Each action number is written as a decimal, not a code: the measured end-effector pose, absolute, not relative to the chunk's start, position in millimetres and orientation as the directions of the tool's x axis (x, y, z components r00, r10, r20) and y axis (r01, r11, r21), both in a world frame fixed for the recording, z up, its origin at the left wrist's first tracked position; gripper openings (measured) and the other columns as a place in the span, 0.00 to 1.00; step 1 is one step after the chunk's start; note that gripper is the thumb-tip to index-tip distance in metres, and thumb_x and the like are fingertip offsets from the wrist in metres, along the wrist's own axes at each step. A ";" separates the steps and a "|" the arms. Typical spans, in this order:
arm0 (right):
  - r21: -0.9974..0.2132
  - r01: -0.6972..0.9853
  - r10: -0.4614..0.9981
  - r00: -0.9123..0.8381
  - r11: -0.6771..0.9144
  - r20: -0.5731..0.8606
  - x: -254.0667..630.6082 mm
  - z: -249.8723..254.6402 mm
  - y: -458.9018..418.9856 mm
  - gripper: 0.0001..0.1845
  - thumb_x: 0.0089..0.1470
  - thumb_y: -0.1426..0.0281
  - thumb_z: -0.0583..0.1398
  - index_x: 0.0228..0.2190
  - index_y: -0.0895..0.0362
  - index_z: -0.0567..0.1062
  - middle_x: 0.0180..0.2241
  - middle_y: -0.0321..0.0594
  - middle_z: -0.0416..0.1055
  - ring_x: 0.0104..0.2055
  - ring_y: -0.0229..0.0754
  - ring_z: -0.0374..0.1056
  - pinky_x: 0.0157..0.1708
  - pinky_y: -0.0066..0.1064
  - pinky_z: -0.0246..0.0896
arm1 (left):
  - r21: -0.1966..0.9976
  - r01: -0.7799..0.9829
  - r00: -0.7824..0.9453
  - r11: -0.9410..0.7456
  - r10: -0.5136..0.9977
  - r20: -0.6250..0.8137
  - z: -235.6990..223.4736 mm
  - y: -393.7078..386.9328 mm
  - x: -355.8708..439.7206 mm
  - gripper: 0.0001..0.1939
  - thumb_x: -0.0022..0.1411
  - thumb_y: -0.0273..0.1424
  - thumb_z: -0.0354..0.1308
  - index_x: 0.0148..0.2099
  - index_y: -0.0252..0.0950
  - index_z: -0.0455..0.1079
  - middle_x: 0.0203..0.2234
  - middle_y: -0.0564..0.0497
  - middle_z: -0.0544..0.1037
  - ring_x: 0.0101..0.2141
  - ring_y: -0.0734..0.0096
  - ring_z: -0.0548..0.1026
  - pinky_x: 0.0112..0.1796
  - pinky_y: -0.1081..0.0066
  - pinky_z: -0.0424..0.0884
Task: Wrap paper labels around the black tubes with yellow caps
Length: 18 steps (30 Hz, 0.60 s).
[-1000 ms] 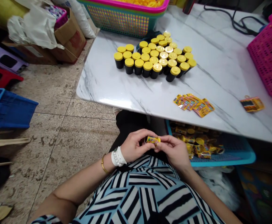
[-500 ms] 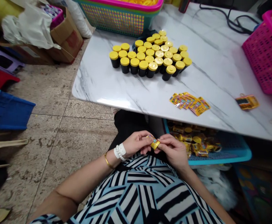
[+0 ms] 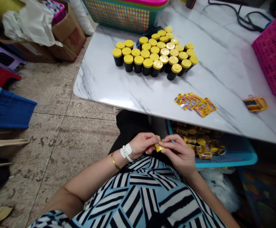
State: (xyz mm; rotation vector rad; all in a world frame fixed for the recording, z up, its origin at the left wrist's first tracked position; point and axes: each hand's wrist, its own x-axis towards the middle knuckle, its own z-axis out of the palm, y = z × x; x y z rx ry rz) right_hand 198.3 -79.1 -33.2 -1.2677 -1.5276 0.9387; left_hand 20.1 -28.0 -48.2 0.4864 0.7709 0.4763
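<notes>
Above my lap, both hands pinch a small yellow printed label (image 3: pixel 159 147), which is curved between the fingertips. My left hand (image 3: pixel 143 144) is closed on its left end, and my right hand (image 3: pixel 180 155) grips it from the right with thumb and fingers. The fingertips cover part of it. On the white marbled table (image 3: pixel 133 90) ahead, several flat printed labels (image 3: pixel 196 104) lie fanned out near the front edge. Beyond them stand several black canisters with yellow lids (image 3: pixel 147 66), grouped closely together.
Under the table edge, a blue basket (image 3: pixel 241 160) holds many yellow-labelled pieces. Another small packet (image 3: pixel 256 104) lies on the table at right, near a pink basket (image 3: pixel 274 60). Stacked baskets (image 3: pixel 123 19) stand at the back left. A blue crate (image 3: pixel 8 109) sits on the floor.
My right hand's fingers have shifted over the label, covering more of it. My left hand still pinches it. The whole view has moved slightly.
</notes>
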 end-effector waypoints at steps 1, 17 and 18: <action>-0.923 0.321 0.977 -0.072 0.213 0.200 197.6 -32.0 -78.9 0.11 0.53 0.74 0.67 0.38 0.47 0.83 0.36 0.39 0.75 0.37 0.41 0.73 0.37 0.34 0.72 | 0.548 -0.234 0.640 0.803 0.552 -0.535 -48.1 -28.4 20.7 0.26 0.49 0.49 0.70 0.33 0.31 0.70 0.17 0.56 0.70 0.14 0.86 0.60 0.16 0.81 0.51; -0.903 0.360 0.970 -0.019 0.234 0.244 192.2 -41.3 -86.8 0.15 0.51 0.76 0.68 0.39 0.46 0.83 0.37 0.38 0.69 0.36 0.39 0.71 0.34 0.32 0.73 | 0.420 -0.290 0.683 0.860 0.493 -0.539 -52.7 -25.7 30.2 0.26 0.52 0.51 0.67 0.33 0.32 0.68 0.12 0.61 0.62 0.11 0.88 0.50 0.13 0.80 0.42; -0.920 0.327 0.972 0.014 0.217 0.235 190.8 -41.8 -87.9 0.14 0.52 0.76 0.68 0.38 0.46 0.82 0.37 0.38 0.68 0.34 0.38 0.71 0.32 0.31 0.73 | 0.404 -0.294 0.700 0.866 0.483 -0.526 -51.9 -25.6 30.9 0.25 0.52 0.50 0.68 0.33 0.32 0.67 0.12 0.61 0.63 0.11 0.88 0.50 0.13 0.81 0.43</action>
